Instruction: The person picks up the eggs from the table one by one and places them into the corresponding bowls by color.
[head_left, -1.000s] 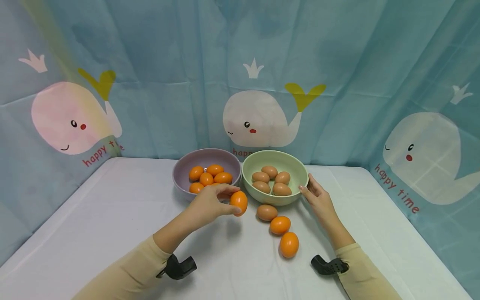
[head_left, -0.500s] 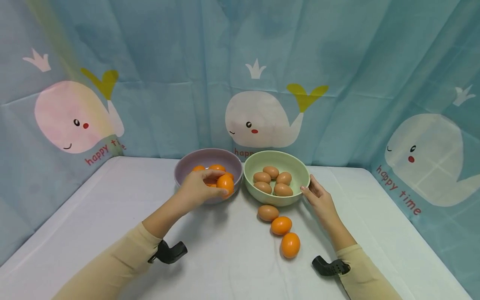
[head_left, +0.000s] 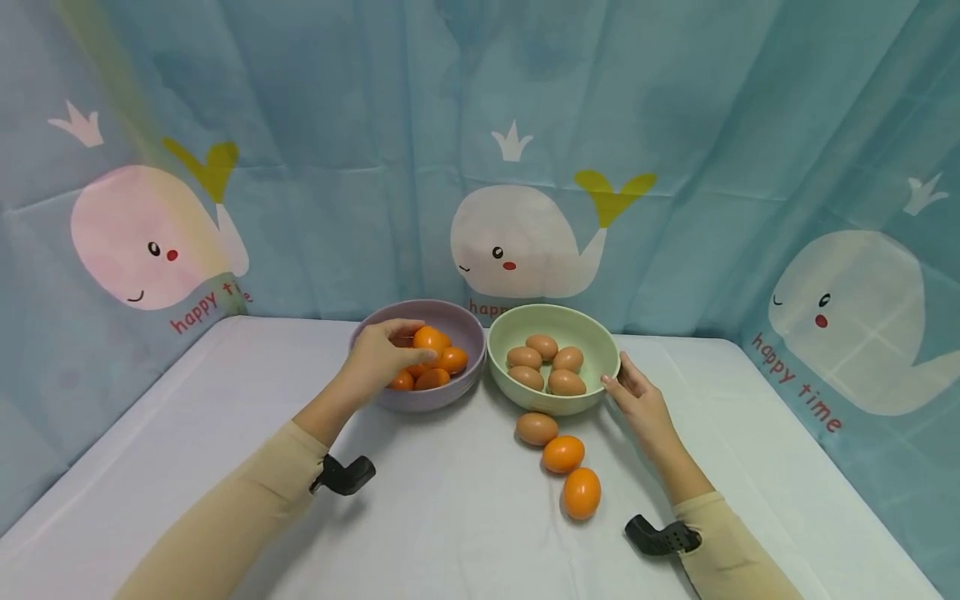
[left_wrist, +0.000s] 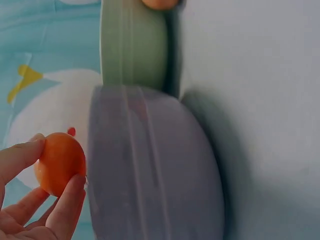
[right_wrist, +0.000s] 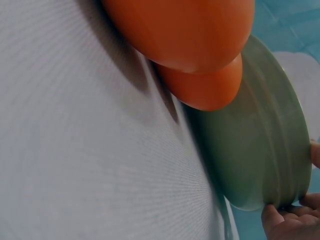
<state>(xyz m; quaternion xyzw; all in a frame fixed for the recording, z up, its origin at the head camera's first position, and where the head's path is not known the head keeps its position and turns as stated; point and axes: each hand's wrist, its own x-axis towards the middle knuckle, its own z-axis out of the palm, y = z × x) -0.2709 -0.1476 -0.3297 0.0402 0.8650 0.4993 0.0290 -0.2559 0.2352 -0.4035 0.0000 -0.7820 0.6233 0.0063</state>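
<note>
Between thumb and fingers, my left hand (head_left: 375, 357) pinches an orange egg (head_left: 427, 340) over the purple bowl (head_left: 422, 402). More orange eggs (head_left: 452, 360) lie in that bowl, partly hidden by the hand. The left wrist view shows the held egg (left_wrist: 60, 164) level with the bowl's rim. My right hand (head_left: 640, 404) grips the right edge of the green bowl (head_left: 557, 405), which holds several brown eggs (head_left: 566, 382). In the right wrist view, its fingertips (right_wrist: 271, 216) touch the green bowl's wall (right_wrist: 255, 135).
In front of the green bowl, a brown egg (head_left: 537, 429) and two orange eggs, one farther (head_left: 563, 454) and one nearer (head_left: 581, 493), lie in a row on the white tabletop (head_left: 465, 533). A blue whale-print curtain (head_left: 337, 233) hangs behind the bowls, which stand side by side.
My left hand has carried the orange egg leftward and away from me, from in front of the two bowls to over the purple bowl. The right hand stays on the green bowl.
</note>
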